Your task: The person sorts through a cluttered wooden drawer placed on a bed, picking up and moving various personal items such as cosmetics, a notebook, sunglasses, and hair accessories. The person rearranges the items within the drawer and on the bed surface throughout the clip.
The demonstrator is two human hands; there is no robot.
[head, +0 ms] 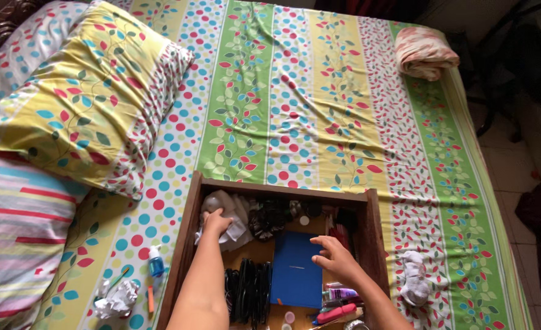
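A brown wooden drawer (192, 201) lies on a bed with a patterned sheet. My left hand (215, 221) presses on a crumpled white cloth (237, 214) in the drawer's far left corner, fingers closed over it. My right hand (336, 256) rests with fingers spread on the right edge of a flat blue booklet (295, 275) in the middle of the drawer. Dark tangled items (270, 217) sit at the drawer's back. Black combs or clips (249, 293) lie left of the booklet. Small pink and purple tubes (337, 302) lie below my right hand.
A yellow leaf-patterned pillow (81, 98) and a striped pillow (19, 232) lie at left. A small blue bottle (155, 263), crumpled paper (117, 299) and an orange stick (150, 300) sit left of the drawer. White socks (414, 278) lie at right. A rolled cloth (423, 52) sits far right.
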